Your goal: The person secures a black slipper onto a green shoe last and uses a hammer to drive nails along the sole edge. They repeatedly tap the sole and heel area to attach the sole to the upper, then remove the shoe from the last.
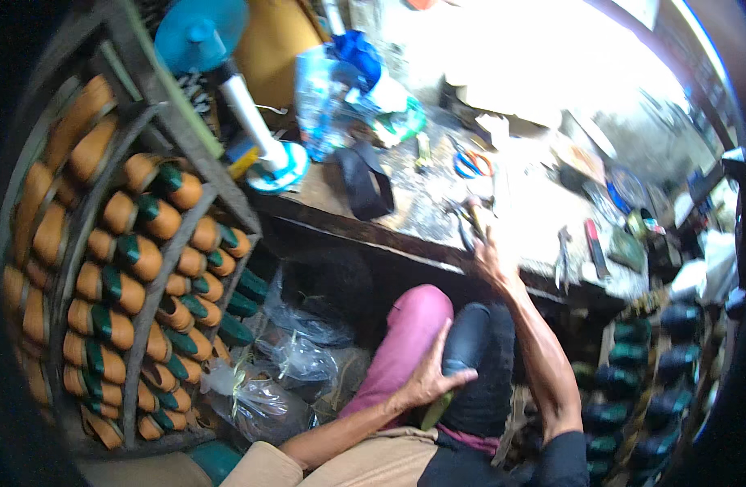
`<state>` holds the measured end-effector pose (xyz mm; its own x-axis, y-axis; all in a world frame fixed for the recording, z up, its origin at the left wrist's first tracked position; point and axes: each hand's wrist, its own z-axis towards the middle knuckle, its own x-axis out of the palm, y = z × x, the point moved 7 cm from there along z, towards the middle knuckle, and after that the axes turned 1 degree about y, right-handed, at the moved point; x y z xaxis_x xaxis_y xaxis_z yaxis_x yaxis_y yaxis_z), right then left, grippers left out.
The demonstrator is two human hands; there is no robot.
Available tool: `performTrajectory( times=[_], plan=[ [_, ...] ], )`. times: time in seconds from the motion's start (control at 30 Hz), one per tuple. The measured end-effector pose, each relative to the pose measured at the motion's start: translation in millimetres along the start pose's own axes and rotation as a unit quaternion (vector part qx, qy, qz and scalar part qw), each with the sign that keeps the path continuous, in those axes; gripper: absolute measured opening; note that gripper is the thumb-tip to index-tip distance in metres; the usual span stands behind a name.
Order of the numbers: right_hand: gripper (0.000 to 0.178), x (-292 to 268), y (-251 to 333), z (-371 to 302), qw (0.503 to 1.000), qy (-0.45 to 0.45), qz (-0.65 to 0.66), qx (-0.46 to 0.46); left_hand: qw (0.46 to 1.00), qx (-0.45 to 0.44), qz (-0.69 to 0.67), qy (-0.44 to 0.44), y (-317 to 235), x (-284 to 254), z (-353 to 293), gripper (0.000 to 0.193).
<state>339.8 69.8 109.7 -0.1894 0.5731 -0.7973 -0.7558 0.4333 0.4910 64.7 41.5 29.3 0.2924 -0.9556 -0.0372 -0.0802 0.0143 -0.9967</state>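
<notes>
On my lap, my left hand [428, 380] is wrapped around a dark blue-grey shoe form [464, 345], its thumb stretched across the front. A green end [436, 411] of the form shows below the palm. The form lies between one leg in pink cloth [409, 329] and the other in dark cloth [495, 357]. My right arm reaches up to the bench's front edge. There my right hand [491, 258] has its fingers closed about a small hand tool [472, 217]. Glare and blur hide the tool's exact kind.
Along the workbench [413, 195] lie a black band [365, 180], orange-and-blue scissors [473, 165], pincers [563, 256] and a red-handled tool [595, 247]. A rack of orange-and-green shoes [137, 264] stands left, dark shoes [625, 373] right. Plastic bags [300, 357] lie by my legs.
</notes>
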Motion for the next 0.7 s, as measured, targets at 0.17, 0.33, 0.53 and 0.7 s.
performTrajectory(
  times=[0.17,0.33,0.53,0.7],
  plan=[
    [0.046,-24,-19,-62,0.989,0.073,-0.057,0.118,0.998,0.040,0.047,0.015,-6,5,-6,0.135],
    [0.040,-76,-19,-153,0.986,-0.025,0.005,0.167,0.997,0.037,0.065,0.003,-2,20,-4,0.130],
    [0.024,-87,4,-253,0.943,0.020,0.214,0.255,1.000,0.016,0.005,-0.016,8,17,-2,0.126],
    [0.037,-86,64,-272,0.982,-0.011,0.130,0.137,0.992,-0.013,-0.124,0.013,-4,-4,16,0.118]
  ],
)
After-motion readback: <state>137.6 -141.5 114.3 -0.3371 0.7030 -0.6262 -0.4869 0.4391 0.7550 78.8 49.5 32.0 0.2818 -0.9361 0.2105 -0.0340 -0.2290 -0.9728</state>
